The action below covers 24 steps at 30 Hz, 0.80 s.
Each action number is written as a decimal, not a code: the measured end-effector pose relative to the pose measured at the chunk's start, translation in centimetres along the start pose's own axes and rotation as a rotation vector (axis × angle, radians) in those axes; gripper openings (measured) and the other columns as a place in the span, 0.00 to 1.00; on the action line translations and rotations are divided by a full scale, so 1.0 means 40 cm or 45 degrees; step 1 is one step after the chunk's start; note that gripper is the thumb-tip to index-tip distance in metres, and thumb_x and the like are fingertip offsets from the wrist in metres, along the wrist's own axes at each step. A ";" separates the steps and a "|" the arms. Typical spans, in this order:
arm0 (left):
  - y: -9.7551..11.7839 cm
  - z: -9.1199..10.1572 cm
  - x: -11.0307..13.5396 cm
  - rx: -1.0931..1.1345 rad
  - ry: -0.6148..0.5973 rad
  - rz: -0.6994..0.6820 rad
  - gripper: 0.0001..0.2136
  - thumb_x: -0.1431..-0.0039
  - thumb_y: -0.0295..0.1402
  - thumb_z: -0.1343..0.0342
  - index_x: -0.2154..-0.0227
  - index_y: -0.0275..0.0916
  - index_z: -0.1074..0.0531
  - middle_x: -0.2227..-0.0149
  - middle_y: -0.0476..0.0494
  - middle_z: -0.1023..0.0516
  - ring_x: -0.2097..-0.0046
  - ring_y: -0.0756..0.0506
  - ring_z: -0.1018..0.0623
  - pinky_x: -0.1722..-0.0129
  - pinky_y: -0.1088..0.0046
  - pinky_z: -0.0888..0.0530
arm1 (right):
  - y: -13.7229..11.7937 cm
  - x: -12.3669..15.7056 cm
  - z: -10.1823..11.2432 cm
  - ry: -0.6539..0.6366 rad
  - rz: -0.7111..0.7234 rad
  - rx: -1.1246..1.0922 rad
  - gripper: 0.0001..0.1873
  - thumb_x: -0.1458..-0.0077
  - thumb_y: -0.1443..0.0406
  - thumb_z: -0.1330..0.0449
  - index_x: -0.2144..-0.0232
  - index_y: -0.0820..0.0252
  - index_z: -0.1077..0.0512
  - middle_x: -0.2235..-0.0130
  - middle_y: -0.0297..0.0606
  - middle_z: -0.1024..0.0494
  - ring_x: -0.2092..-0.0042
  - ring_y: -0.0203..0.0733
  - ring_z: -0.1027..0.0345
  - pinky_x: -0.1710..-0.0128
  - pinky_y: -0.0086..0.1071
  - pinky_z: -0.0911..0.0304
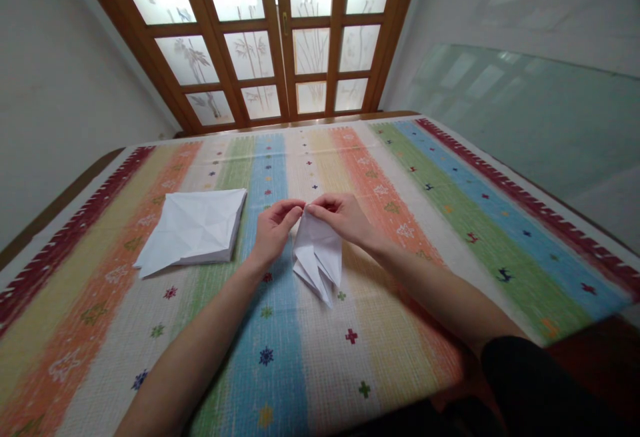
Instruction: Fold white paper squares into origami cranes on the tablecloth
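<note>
A folded white sheet of paper (316, 250) hangs just over the tablecloth, its pointed flaps directed down toward me. My left hand (278, 225) pinches its top tip between thumb and forefinger from the left. At the same tip, my right hand (342, 215) grips the paper from the right, thumb on the near face. The two thumbs almost meet there. The fingers behind the paper are partly hidden. To the left of my left hand lies a stack of white paper (200, 227), its top sheet creased and one corner sticking out toward the lower left.
Under everything spreads a striped, patterned tablecloth (330, 383) on a table with a wooden edge. Wooden doors (280, 23) with frosted panes stand beyond the far edge. A pale glass panel (530, 103) runs along the right wall.
</note>
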<state>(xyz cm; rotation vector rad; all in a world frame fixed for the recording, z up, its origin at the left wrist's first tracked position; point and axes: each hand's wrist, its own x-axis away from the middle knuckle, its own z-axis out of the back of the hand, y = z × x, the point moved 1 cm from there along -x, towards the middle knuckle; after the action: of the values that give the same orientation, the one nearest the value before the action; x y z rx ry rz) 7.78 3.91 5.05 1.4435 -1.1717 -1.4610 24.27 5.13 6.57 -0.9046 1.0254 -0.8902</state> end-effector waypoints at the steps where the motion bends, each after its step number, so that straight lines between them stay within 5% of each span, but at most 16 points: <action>1: 0.001 -0.002 0.001 -0.001 0.044 0.000 0.13 0.50 0.43 0.35 0.69 0.38 0.21 0.69 0.45 0.20 0.65 0.48 0.23 0.60 0.71 0.27 | -0.003 0.000 -0.003 0.010 0.005 0.006 0.13 0.49 0.56 0.38 0.73 0.60 0.23 0.73 0.36 0.21 0.71 0.36 0.29 0.70 0.29 0.35; 24: 0.004 -0.002 0.009 -0.205 0.156 -0.002 0.07 0.56 0.35 0.33 0.74 0.37 0.21 0.73 0.46 0.20 0.70 0.49 0.23 0.64 0.72 0.27 | -0.008 0.010 -0.021 0.113 0.085 0.100 0.08 0.47 0.62 0.41 0.72 0.59 0.24 0.72 0.36 0.20 0.70 0.36 0.28 0.68 0.30 0.35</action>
<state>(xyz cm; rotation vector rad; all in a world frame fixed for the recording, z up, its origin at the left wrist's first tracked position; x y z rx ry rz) 7.83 3.50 5.09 1.4020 -0.9562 -1.4129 23.55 4.47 6.54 -0.7666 1.0835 -0.9150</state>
